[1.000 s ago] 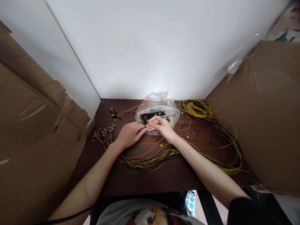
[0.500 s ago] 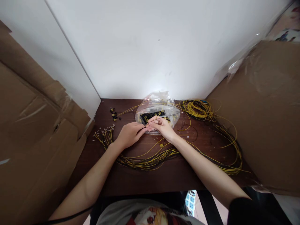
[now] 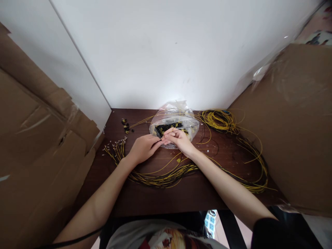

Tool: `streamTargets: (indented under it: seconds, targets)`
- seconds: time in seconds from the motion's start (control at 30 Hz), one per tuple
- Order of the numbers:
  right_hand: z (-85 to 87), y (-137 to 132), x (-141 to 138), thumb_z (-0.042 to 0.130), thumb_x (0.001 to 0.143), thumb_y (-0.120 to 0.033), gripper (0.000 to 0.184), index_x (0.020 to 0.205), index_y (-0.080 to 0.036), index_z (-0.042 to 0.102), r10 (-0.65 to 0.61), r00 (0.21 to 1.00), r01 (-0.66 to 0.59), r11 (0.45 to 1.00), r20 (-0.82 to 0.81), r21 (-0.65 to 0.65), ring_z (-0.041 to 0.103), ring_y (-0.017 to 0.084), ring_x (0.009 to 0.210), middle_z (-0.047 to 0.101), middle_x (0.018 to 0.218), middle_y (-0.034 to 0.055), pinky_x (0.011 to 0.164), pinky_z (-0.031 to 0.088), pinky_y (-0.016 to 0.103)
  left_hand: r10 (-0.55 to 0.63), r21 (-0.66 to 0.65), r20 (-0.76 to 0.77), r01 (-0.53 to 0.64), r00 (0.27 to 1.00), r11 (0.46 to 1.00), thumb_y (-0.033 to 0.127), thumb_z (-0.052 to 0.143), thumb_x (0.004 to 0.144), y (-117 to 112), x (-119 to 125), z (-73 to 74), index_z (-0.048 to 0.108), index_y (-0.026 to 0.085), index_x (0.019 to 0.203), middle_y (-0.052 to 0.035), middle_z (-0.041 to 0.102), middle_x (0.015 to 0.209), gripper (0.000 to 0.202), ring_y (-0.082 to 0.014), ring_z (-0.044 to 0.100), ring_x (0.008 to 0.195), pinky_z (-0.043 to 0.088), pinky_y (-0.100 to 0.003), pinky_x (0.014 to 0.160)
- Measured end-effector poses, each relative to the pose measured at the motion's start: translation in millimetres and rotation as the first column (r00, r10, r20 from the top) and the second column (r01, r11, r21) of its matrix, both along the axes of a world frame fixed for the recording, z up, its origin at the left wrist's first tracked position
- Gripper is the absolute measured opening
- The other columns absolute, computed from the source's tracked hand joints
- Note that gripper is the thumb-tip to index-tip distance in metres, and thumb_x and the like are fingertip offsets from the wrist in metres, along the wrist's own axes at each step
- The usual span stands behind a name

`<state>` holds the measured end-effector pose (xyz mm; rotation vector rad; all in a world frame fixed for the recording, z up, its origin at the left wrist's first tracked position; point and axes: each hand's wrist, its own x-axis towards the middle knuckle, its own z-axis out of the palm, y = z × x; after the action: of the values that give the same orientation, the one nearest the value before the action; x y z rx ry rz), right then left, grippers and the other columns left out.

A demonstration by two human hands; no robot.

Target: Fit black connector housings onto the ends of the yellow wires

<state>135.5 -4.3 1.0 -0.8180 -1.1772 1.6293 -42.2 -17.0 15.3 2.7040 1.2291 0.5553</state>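
Note:
Over the front of a clear plastic bag (image 3: 169,110), my two hands meet at the fingertips. My right hand (image 3: 179,140) pinches a thin wire (image 3: 178,130) that runs out to its upper right. Closed at the fingertips, my left hand (image 3: 144,148) holds a small dark piece at the wire's end, too small to make out. Inside the bag lie small black and yellow parts (image 3: 164,128). A bundle of yellow and black wires (image 3: 160,180) curves below my hands, its pale tips (image 3: 114,143) fanned out at the left.
A coil of yellow and black wire (image 3: 219,121) lies at the back right of the brown table (image 3: 155,204). Several small black and yellow pieces (image 3: 126,126) sit at the back left. Cardboard sheets (image 3: 33,138) flank both sides, and a white wall stands behind.
Almost nothing differs. Both hands stay in the same pinch, and the view has shifted very slightly.

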Motion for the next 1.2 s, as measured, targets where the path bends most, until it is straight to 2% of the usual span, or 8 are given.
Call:
streamTargets:
  seconds: [1.2]
  targets:
    - [1.5, -0.8, -0.2, 0.073, 0.066, -0.031, 0.025, 0.078, -0.015, 0.058, -0.001, 1.0, 0.001, 1.0, -0.011, -0.006, 0.064, 0.01, 0.06, 0.068, 0.065, 0.0009, 0.063, 0.053, 0.023, 0.0, -0.02, -0.001, 0.0, 1.0, 1.0, 0.035, 0.035, 0.092, 0.3, 0.0, 0.2, 0.062, 0.016, 0.08, -0.0053, 0.064, 0.078, 0.035, -0.0155, 0.056, 0.072, 0.039, -0.025, 0.065]
